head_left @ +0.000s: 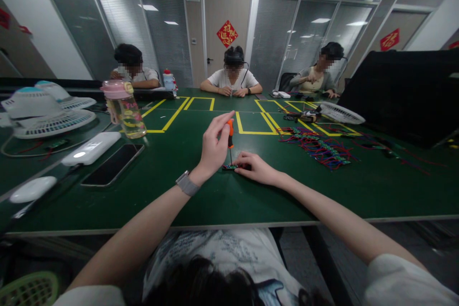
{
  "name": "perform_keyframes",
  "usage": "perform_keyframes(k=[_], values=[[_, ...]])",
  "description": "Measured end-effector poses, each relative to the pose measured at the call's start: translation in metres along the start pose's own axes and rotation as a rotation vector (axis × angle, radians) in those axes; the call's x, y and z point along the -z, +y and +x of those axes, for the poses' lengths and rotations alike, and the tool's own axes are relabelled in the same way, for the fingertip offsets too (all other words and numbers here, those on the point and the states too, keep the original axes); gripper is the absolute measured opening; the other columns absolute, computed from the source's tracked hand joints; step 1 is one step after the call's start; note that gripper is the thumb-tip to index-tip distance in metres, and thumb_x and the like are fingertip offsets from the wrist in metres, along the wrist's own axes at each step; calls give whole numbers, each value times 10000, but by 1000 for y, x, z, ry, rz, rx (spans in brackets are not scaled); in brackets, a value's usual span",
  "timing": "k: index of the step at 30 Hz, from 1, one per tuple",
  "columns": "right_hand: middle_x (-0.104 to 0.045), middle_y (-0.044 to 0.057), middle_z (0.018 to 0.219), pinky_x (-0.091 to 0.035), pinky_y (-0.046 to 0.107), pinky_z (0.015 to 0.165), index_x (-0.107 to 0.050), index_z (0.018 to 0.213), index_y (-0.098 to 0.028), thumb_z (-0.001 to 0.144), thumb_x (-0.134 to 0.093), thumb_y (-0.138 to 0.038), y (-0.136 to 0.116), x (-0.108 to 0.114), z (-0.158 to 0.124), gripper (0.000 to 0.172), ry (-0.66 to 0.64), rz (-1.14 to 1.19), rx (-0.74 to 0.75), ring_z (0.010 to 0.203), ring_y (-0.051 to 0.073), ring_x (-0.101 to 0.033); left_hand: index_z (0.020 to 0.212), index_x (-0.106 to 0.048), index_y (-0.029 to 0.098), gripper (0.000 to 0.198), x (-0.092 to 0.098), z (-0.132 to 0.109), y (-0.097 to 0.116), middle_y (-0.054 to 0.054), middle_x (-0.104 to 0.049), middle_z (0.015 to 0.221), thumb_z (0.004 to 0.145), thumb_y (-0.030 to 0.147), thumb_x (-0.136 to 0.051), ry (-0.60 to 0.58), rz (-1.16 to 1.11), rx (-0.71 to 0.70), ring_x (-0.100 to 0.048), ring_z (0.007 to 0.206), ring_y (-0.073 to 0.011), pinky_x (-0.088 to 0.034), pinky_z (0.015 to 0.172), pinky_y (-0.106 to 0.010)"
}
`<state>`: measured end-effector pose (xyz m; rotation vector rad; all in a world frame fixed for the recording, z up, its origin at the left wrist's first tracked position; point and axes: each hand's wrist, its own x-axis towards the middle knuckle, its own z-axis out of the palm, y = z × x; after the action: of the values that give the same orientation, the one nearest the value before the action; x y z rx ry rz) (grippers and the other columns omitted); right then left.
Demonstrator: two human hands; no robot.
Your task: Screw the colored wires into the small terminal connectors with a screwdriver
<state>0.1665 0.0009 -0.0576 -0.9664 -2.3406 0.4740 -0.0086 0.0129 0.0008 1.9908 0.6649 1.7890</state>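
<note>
My left hand [216,142] grips a screwdriver [230,130] with an orange and black handle, its fingers extended along the handle. The screwdriver stands nearly upright, its thin shaft reaching down to a small green circuit board [229,168] on the table. Low on the table, my right hand [256,168] holds the right end of that board between thumb and fingers. The exact contact of the tip is too small to make out. To the right lies a row of similar circuit boards [319,147] with red and blue wires.
The green table [154,205] carries yellow tape outlines. At left are a phone [113,165], a white power bank [92,148], a pink-lidded bottle [125,112] and white fans [46,110]. A large black box [405,95] stands at right. Three people sit across the table.
</note>
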Motion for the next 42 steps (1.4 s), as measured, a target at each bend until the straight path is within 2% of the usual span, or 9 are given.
perform_keyframes(k=[4,7,11,15,20,27,32,36,42], values=[[-569,49,870,-459,269,698,-700,1067,-149,880,-584,-228,-1,0,0,233,-5,-6,-8,749,144,-556,1212,-607,210,310,-2,-1,0,-91,-630,1219,936,289,-491,23,-77,72,-654,995,-175,-562,814,-306],[-572,50,871,-458,269,697,-701,1060,-148,881,-584,-228,-2,1,0,229,-13,-9,-17,742,142,-556,1115,-654,209,254,-1,0,2,-67,-662,1073,877,273,-596,56,17,32,-644,933,-157,-551,779,-272],[-569,51,872,-457,268,695,-701,1054,-139,878,-584,-217,-2,0,0,225,-10,-10,-16,737,140,-555,1009,-701,229,180,1,1,3,-47,-586,996,854,283,-627,78,136,-25,-604,878,-133,-526,745,-241],[-563,46,864,-458,264,694,-700,1053,-142,879,-584,-216,0,0,0,221,-8,-4,-6,735,137,-552,1146,-654,254,282,0,1,1,-61,-591,1164,947,260,-454,17,79,-18,-590,1058,-159,-516,877,-285],[-561,50,872,-458,261,689,-697,1059,-137,879,-584,-212,2,-1,0,225,-6,1,5,735,137,-549,1247,-577,213,327,-3,0,0,-79,-639,1171,946,256,-459,-29,-81,72,-655,882,-137,-557,735,-256],[-564,48,875,-449,259,671,-700,1054,-153,875,-591,-211,2,-1,0,217,0,-14,-5,719,134,-540,1023,-684,234,178,0,0,5,-24,-559,924,855,263,-631,-4,150,-111,-573,820,-121,-516,721,-244],[-566,46,872,-459,264,693,-701,1054,-154,877,-589,-209,2,-1,0,216,2,1,6,727,134,-549,1183,-612,245,299,-1,-1,1,-62,-572,1096,971,237,-402,-46,72,-73,-610,926,-135,-527,808,-287],[-572,51,889,-463,267,702,-699,1062,-155,881,-583,-214,2,-1,0,223,-1,-3,5,743,138,-554,1290,-512,237,336,-3,-2,-1,-72,-611,1142,967,257,-421,-71,-57,5,-653,855,-126,-552,729,-259],[-568,49,881,-457,266,685,-701,1059,-150,878,-586,-210,2,-1,0,223,-4,-24,-3,723,133,-544,1063,-658,227,196,-1,-1,3,-37,-564,971,883,268,-593,-16,138,-81,-584,840,-126,-517,719,-241]])
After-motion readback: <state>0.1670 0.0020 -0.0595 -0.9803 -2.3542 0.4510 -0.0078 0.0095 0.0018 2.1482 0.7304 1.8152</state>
